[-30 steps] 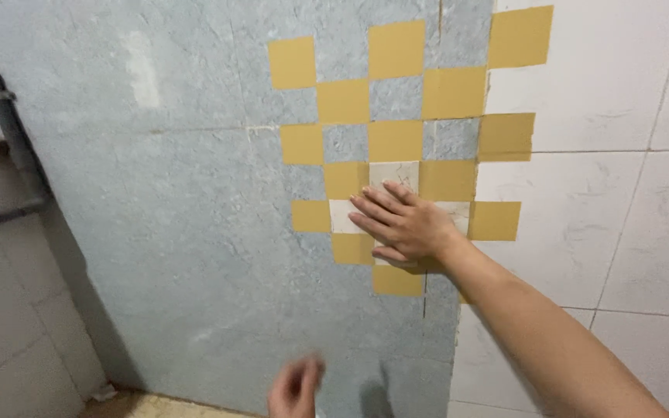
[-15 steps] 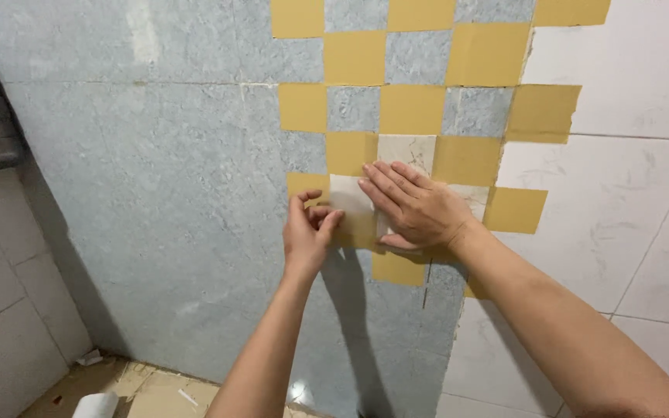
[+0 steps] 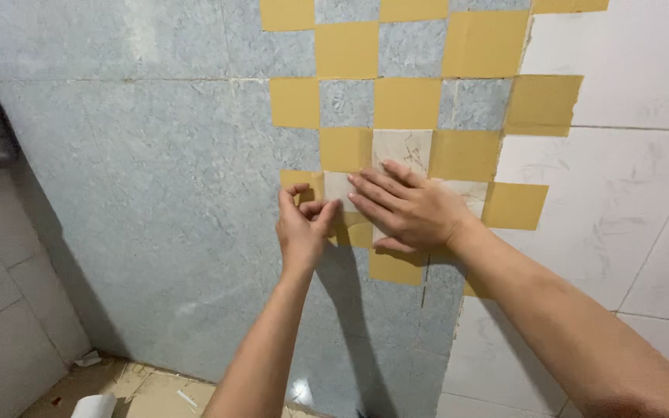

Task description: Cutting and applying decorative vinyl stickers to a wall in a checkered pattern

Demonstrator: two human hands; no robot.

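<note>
1. The right hand (image 3: 408,207) lies flat and open against the blue-grey marbled wall panel (image 3: 156,193), fingers spread and pointing left, pressing on a pale cream marbled square sticker (image 3: 340,188); it grips nothing.
2. The left hand (image 3: 302,228) is raised just beside it, fingers curled, thumb and forefinger pinching at the left edge of the same cream square; whether it has the edge lifted cannot be told.
3. The two hands nearly touch at the fingertips.
4. The cream square sits in a checkerboard of mustard-yellow square stickers (image 3: 406,103), near the panel's right edge, with another cream square (image 3: 402,147) directly above the right hand.
5. To the right of the panel are white glazed wall tiles (image 3: 629,201).
6. A white paper roll (image 3: 92,406) lies on the floor by the bottom-left corner.
</note>
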